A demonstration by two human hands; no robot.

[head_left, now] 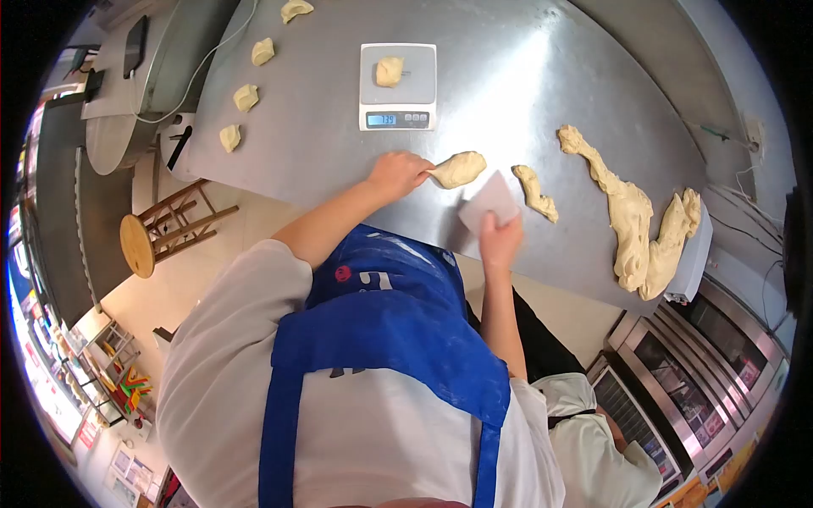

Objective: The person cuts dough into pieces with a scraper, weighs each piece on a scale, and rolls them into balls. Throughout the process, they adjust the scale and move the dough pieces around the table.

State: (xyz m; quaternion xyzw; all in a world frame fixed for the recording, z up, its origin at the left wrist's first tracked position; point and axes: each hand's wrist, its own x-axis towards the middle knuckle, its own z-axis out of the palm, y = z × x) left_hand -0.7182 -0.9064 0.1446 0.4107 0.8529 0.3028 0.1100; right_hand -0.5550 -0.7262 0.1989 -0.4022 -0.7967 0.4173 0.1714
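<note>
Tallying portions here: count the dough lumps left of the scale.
4, in a row along the table: top lump at the picture's upper edge, second lump below, third lump lower, bottom lump last. More may lie out of frame.

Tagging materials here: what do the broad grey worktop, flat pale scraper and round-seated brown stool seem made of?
Broad grey worktop: likely stainless steel, satin finish, from its bright, smeared glare.
Flat pale scraper: possibly matte plastic, being evenly dull, though metal is possible.
Round-seated brown stool: apparently wood, perhaps varnished, given its warm tan tone.
</note>
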